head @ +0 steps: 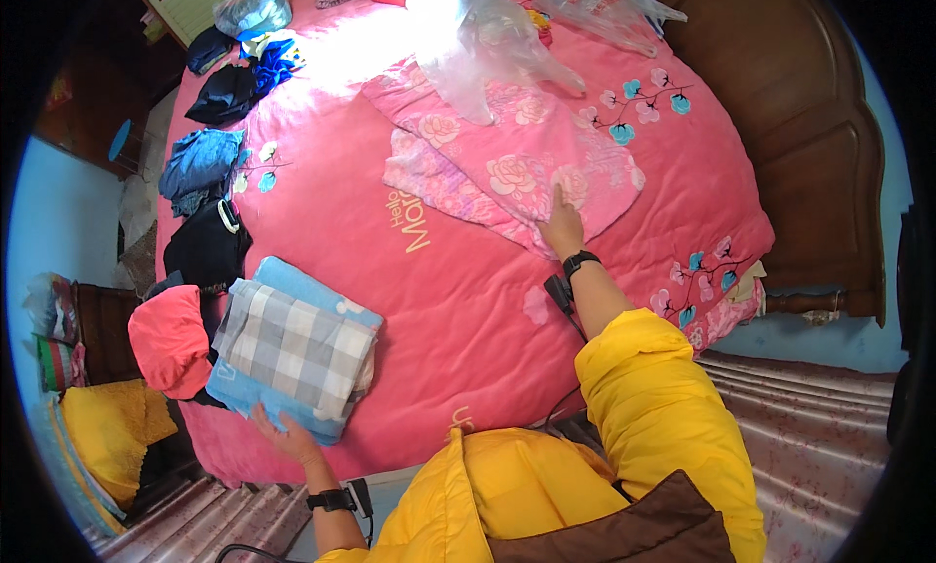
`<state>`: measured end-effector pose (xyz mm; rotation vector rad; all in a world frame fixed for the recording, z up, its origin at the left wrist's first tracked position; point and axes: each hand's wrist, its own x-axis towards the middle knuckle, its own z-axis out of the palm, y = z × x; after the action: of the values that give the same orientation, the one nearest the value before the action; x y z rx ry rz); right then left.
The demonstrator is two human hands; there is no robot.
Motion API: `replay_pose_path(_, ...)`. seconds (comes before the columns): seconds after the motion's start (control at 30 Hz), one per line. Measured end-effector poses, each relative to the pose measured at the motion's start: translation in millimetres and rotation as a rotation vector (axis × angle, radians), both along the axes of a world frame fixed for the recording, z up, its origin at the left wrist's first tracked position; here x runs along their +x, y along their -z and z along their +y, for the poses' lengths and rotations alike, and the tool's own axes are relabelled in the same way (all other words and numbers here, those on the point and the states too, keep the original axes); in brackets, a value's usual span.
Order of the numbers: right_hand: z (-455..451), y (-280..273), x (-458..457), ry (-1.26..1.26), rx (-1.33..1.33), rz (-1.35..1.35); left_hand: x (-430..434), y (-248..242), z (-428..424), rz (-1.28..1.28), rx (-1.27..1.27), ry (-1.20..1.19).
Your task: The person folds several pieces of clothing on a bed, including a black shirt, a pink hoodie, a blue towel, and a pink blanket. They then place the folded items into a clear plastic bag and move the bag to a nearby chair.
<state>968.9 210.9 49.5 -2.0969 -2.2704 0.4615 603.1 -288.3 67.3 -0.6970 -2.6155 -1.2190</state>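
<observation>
My right hand (564, 228) lies on the near edge of a pink rose-patterned cloth (512, 174), one finger stretched forward; whether the fingers pinch the fabric cannot be told. The cloth is partly folded over, and its paler purple-pink side (431, 174) shows at the left. My left hand (292, 437) has its fingers apart at the near edge of a folded light-blue blanket (256, 391). On that blanket rests a folded grey-and-white checked cloth (296, 329). A clear plastic bag (490, 51) covers part of the rose-patterned cloth's far side.
A pink quilt (453, 322) covers the bed. Folded black trousers (208, 245), blue jeans (201, 162) and a coral garment (170, 341) line its left edge. The wooden headboard (790, 124) stands at right. Yellow cloth (110, 435) hangs at lower left.
</observation>
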Motion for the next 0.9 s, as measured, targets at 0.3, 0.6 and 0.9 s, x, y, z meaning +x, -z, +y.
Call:
replay_pose_path(0.3,-12,-51,30,-0.289,-0.084,0.55,126,-38,204,-1.121,0.181,0.619)
replay_pose_path(0.6,-230,-99,186,-0.87,-0.686,0.506,237,13,237,-1.81,-0.048,0.48)
replay_pose_path(0.9,-233,-107,204,-0.787,-1.067,0.458,168,54,219,-1.068,-0.194,0.361)
